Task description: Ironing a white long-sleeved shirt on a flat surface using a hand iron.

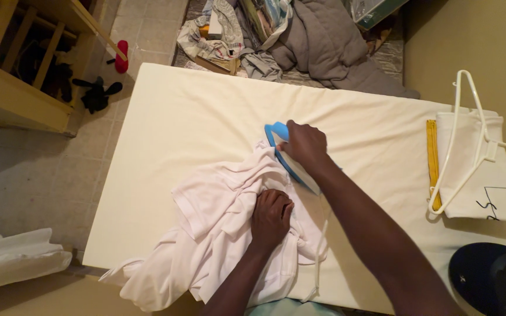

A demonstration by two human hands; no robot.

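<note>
Ironing a white shirt on a padded table

The shirt point(224, 234) lies crumpled at the table's point(177, 111) near edge; the left hand point(272, 217) presses it flat with fingers curled, the right hand point(304, 146) grips the blue iron point(282, 153) at the shirt's top edge; hangers point(469, 140) lie far right.

Bare forearms, no sleeves visible
</note>
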